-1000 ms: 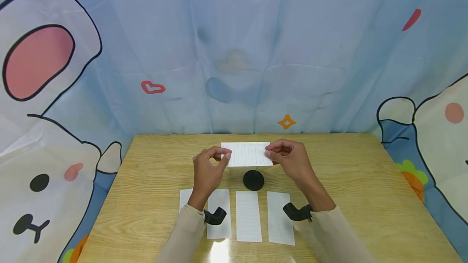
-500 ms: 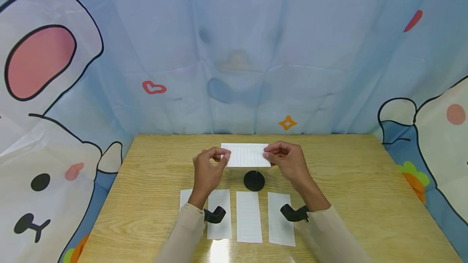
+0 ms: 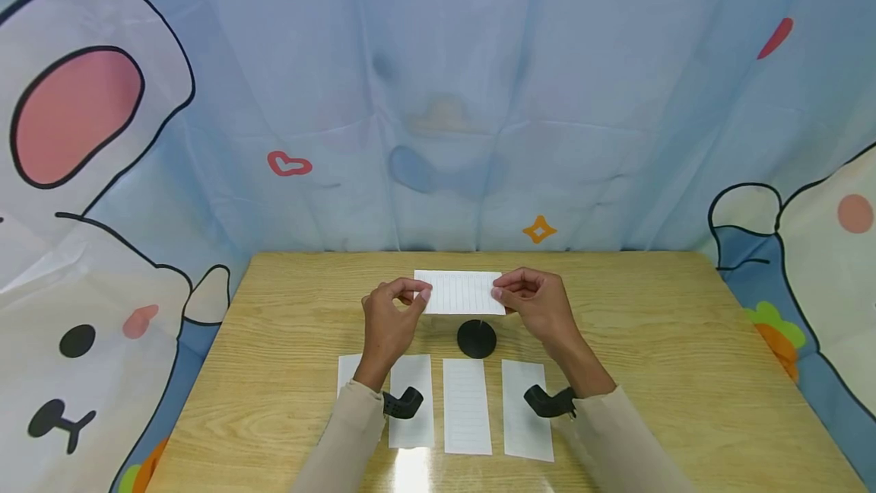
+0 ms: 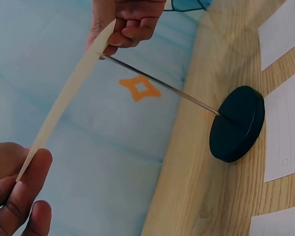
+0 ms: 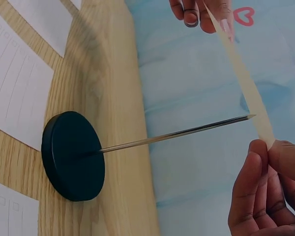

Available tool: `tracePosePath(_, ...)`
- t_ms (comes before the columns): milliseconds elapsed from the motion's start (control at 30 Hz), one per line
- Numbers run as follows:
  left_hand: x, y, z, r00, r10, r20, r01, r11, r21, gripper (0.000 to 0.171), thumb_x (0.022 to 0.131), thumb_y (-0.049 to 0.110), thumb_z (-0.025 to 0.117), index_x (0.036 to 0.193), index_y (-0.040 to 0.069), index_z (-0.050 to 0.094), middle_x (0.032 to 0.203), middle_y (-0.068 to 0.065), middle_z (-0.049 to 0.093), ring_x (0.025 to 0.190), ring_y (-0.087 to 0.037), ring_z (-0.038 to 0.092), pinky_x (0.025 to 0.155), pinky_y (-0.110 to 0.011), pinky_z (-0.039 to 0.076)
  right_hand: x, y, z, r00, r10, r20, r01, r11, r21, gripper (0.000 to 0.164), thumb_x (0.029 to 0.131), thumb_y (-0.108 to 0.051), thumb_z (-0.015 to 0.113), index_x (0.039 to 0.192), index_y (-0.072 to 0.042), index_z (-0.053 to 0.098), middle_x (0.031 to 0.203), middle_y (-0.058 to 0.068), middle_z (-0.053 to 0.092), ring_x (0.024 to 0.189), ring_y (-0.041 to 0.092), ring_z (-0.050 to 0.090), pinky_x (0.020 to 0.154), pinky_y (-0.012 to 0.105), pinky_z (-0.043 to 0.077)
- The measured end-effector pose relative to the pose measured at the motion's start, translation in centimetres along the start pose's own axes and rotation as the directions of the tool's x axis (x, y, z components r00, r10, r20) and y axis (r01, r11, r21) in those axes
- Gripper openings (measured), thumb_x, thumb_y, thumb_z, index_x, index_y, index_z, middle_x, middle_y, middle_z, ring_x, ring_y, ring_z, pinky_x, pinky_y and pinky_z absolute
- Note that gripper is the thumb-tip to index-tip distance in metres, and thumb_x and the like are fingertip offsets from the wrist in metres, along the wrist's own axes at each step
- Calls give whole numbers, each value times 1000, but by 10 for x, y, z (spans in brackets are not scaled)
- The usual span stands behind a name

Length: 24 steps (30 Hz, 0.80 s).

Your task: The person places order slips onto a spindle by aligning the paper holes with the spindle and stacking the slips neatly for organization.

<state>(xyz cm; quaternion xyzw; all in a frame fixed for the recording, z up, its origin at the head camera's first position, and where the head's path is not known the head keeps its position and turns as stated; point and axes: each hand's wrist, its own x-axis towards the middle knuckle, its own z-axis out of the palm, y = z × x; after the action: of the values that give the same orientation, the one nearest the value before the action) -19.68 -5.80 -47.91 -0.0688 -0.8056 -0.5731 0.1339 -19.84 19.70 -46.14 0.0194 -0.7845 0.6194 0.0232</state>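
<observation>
A lined white paper slip is stretched level between both hands above a bill spike. My left hand pinches its left end between thumb and fingers. At the right end, my right hand pinches it the same way. The bill spike has a round black base on the table and an upright metal spike. In the right wrist view the spike's pointed tip is right at the underside of the slip, nearer the right hand. From the head view the slip hides most of the spike.
Several lined slips lie in a row in front of the base, among them a middle slip and a right slip; the forearms partly cover the outer ones. The wooden table ends at a blue printed curtain behind.
The slip's right end and my right hand have shifted slightly left, and the slip has come down a little. Both hands keep their pinch; the left hand has hardly moved.
</observation>
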Motion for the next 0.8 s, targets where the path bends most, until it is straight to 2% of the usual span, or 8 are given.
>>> tracePosePath(100,-1,2,-2,1000,-8,1,8,1000,-5,5,97,18,79,99,19,83,89,0,74,84,-15,60,107,-50,30,-1,-1,1,1000,-2,-4,2,1000,2,18,95,-9,81,108,2,77,92,7,76,75,15,71,72,33,63)
tracePosePath(300,-3,-2,-3,1000,-8,0,8,1000,5,5,96,16,79,98,17,83,86,-2,73,84,-16,59,108,-53,28,-3,0,5,1000,20,-7,-20,1000,2,20,94,-9,81,109,4,76,93,12,76,76,15,71,71,30,63)
tracePosePath(533,-5,-8,-1,1000,-9,-3,9,1000,28,4,97,18,79,99,18,83,87,0,74,84,-15,59,108,-52,28,-5,3,7,1000,4,-11,-4,1000,17,18,95,-7,80,108,5,76,94,16,75,75,14,70,72,29,63)
tracePosePath(800,-5,-15,4,1000,-17,-8,17,999,45,5,96,17,80,99,19,83,85,0,73,83,-15,59,104,-48,28,-5,6,7,1000,4,-13,-4,1000,21,17,94,-7,80,107,4,76,91,9,75,73,14,69,71,28,62)
